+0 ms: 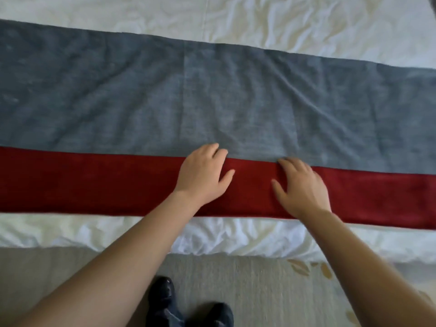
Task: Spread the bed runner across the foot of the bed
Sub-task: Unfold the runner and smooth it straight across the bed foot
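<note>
Since the bed runner (pixel 118 102) lies across the foot of the bed (pixel 283 20), long axis running left-right, the left grip (pixel 204 173) and right grip (pixel 304 185) press flat and released on its near red band, each nearer its own end.

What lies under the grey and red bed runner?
White crumpled bedding shows along both long edges of the bed runner, so it likely continues beneath; that part is covered.
</note>
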The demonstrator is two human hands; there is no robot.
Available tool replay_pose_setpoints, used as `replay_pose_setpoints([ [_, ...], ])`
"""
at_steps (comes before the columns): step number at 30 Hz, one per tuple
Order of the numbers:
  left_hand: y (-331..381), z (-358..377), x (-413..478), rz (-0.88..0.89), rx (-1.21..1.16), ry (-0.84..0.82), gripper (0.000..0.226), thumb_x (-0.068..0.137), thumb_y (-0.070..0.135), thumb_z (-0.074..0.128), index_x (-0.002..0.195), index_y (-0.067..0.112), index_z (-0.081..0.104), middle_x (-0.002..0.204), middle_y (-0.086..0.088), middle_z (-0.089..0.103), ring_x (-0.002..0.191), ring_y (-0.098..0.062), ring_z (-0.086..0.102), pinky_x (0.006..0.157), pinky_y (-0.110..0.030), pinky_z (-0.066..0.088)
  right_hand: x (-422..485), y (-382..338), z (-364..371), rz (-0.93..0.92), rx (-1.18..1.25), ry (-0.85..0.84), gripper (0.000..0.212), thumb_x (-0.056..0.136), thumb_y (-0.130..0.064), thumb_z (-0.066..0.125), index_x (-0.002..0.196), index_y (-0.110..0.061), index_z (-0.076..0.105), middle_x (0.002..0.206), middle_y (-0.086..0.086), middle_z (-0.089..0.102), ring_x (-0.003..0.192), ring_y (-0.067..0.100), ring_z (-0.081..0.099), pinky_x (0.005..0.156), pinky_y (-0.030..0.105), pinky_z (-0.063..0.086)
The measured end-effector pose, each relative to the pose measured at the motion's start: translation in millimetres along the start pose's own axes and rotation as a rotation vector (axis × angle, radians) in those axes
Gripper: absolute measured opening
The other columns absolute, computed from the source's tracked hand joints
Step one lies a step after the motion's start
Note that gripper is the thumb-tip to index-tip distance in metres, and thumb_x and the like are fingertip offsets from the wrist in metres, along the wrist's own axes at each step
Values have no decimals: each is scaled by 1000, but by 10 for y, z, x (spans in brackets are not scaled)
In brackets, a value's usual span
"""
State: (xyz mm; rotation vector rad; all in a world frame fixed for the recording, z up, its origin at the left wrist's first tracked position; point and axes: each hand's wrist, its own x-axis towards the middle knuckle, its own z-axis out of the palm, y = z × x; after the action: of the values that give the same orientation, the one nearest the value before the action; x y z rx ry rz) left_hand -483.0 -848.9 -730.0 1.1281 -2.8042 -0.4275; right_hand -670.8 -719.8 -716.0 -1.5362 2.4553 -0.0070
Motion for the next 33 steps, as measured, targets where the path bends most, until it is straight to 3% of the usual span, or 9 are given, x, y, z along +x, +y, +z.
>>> replay_pose_setpoints([
  [3,193,95,-271,13,29,4,48,85,44,56,120,11,58,131,-16,55,123,-32,51,100,-43,43,-249,51,75,-45,-2,-8,58,85,-42,55,136,-14,47,140,5,46,128,24,43,100,40,41],
  [6,378,139,-485,59,24,-3,48,84,45,57,119,12,60,132,-13,55,125,-32,50,101,-44,45,-479,93,114,-133,14,8,51,83,-40,57,127,-14,55,129,4,54,118,24,51,88,39,48],
  [11,586,158,-702,217,-22,-53,39,70,44,74,94,13,70,96,0,66,87,-19,62,69,-34,54,-735,145,137,-310,47,32,33,72,-35,69,98,-15,67,90,1,61,82,24,59,62,37,51],
  [13,637,180,-726,253,-12,-34,21,65,21,82,81,13,72,79,2,65,70,-18,61,52,-32,51,-735,145,156,-317,33,68,23,64,-15,76,87,-14,69,79,1,61,72,25,61,54,32,50],
  [15,671,195,-720,244,23,-10,22,55,-2,81,70,11,72,67,1,63,59,-18,59,40,-30,47,-725,126,180,-286,48,101,25,55,4,76,73,-12,68,67,1,59,61,24,59,44,28,47],
  [17,674,208,-713,237,37,-1,25,49,-8,79,64,11,70,61,1,61,54,-19,58,37,-29,44,-742,97,202,-286,62,118,29,48,11,76,64,-11,65,61,1,57,55,23,57,38,28,44],
  [22,722,204,-753,223,33,-32,22,50,-6,76,60,11,67,58,1,58,52,-19,55,36,-30,42,-815,102,187,-321,42,103,30,44,9,77,60,-11,63,59,1,55,53,22,55,35,27,41],
  [27,864,201,-669,230,9,-26,13,63,5,75,71,14,69,66,3,61,58,-17,57,41,-31,45,-826,292,106,-281,6,119,23,51,1,78,65,-12,64,63,2,57,58,24,57,41,29,44],
  [33,996,263,-676,244,36,-22,28,47,-10,78,58,13,67,56,3,58,50,-16,54,35,-26,41,-1000,548,66,-131,-34,75,29,44,12,77,58,-10,63,58,1,56,53,22,56,34,28,41],
])
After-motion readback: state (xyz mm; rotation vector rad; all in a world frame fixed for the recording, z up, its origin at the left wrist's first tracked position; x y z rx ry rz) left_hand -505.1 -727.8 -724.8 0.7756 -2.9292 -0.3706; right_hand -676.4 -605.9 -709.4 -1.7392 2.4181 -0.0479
